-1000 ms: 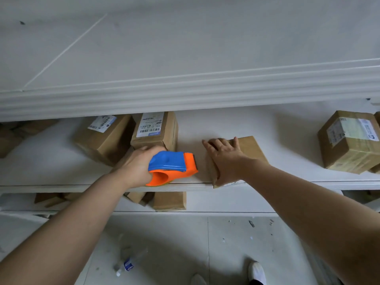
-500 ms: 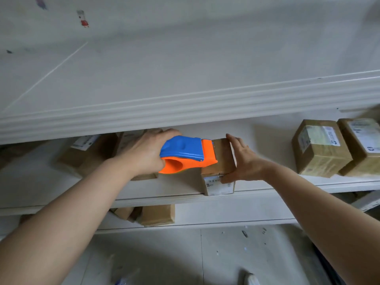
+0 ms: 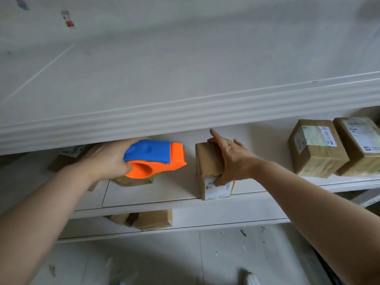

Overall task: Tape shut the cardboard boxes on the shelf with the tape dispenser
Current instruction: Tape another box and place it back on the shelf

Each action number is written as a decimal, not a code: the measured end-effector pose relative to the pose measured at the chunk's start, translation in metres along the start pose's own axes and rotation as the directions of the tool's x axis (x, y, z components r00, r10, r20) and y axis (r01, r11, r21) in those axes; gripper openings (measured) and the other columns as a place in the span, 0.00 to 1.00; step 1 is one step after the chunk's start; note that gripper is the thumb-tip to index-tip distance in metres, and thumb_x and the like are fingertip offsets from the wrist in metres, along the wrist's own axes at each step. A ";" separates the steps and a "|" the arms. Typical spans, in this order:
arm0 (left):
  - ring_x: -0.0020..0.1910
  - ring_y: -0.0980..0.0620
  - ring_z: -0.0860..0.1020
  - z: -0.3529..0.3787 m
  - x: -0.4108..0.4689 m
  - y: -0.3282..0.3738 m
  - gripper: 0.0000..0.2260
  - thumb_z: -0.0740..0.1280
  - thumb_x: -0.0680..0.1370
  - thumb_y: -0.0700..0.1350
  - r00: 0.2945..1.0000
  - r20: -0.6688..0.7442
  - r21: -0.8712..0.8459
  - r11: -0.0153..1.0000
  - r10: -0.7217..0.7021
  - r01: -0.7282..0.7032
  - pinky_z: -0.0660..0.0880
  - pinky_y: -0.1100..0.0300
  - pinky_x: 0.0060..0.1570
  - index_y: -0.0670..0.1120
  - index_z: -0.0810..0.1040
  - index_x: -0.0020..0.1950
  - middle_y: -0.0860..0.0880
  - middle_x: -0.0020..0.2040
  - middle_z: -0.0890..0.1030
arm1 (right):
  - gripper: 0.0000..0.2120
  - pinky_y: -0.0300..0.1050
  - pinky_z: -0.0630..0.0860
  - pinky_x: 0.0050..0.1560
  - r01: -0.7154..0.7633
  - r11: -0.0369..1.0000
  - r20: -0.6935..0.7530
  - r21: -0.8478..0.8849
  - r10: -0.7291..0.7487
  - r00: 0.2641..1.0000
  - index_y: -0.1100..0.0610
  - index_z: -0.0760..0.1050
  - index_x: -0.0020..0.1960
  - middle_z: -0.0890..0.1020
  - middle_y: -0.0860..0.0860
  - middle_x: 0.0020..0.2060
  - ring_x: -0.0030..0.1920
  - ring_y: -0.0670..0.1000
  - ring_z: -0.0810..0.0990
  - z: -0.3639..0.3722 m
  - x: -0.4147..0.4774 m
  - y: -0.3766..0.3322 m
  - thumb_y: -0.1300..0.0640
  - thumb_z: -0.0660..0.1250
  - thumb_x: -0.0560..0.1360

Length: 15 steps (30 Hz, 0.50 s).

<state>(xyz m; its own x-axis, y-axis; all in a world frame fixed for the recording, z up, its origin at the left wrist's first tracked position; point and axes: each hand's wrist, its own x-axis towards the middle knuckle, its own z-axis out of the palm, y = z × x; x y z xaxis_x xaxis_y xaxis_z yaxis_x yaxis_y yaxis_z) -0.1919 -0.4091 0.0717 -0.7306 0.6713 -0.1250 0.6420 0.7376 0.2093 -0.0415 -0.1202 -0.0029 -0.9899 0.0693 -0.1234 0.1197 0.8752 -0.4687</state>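
1. Bare shelf (image 3: 174,188) is lying open between the dispenser (image 3: 156,157) and the box (image 3: 207,161).
2. The upper lip (image 3: 185,116) is overhanging, closing off the room above.
3. Taped boxes (image 3: 316,149) are blocking the right end, with open shelf lying before them.
4. Left boxes (image 3: 67,159) are crowding the space behind the dispenser.

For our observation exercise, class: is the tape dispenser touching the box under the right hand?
No, a strip of bare shelf shows between the tape dispenser and the box that the right hand grips.
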 end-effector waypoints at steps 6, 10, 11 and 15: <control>0.52 0.51 0.76 0.007 -0.004 -0.014 0.37 0.63 0.59 0.41 1.000 -0.012 -0.061 0.998 -0.012 0.011 0.76 0.53 0.50 0.75 0.64 0.60 0.57 0.55 0.77 | 0.69 0.47 0.53 0.73 0.010 1.000 -0.002 -0.004 -0.010 1.000 0.47 0.33 0.77 0.60 0.42 0.73 0.73 0.48 0.60 0.001 0.000 0.002 0.46 0.81 0.55; 0.56 0.49 0.74 0.025 0.000 -0.012 0.37 0.65 0.62 0.39 0.999 0.039 0.019 1.000 -0.008 0.007 0.76 0.52 0.49 0.68 0.61 0.65 0.55 0.60 0.74 | 0.67 0.49 0.51 0.75 0.016 0.999 -0.002 -0.043 -0.016 1.000 0.47 0.35 0.77 0.58 0.44 0.74 0.74 0.47 0.56 0.001 0.003 -0.001 0.45 0.80 0.56; 0.56 0.49 0.74 0.030 0.002 -0.008 0.36 0.65 0.63 0.39 0.999 0.040 0.048 0.999 -0.003 0.001 0.75 0.55 0.47 0.67 0.61 0.65 0.55 0.60 0.73 | 0.66 0.50 0.49 0.76 0.020 0.997 0.008 -0.074 -0.019 1.000 0.46 0.35 0.77 0.56 0.45 0.75 0.75 0.46 0.53 0.001 0.004 -0.003 0.44 0.80 0.57; 0.56 0.47 0.75 0.040 0.007 0.009 0.35 0.65 0.65 0.40 0.999 0.050 0.101 0.995 0.021 -0.026 0.75 0.55 0.48 0.66 0.62 0.66 0.55 0.60 0.72 | 0.60 0.53 0.40 0.76 0.063 0.967 0.090 -0.246 -0.042 0.995 0.49 0.35 0.78 0.41 0.46 0.78 0.77 0.45 0.37 0.002 0.002 -0.005 0.42 0.75 0.63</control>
<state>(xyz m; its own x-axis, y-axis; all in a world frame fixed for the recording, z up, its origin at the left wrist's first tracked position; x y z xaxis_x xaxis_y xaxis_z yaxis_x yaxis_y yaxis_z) -0.1824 -0.3950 0.0342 -0.7044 0.6894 -0.1687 0.6809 0.7235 0.1137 -0.0435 -0.1257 -0.0025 -0.9832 -0.0106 -0.1820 0.0351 0.9686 -0.2461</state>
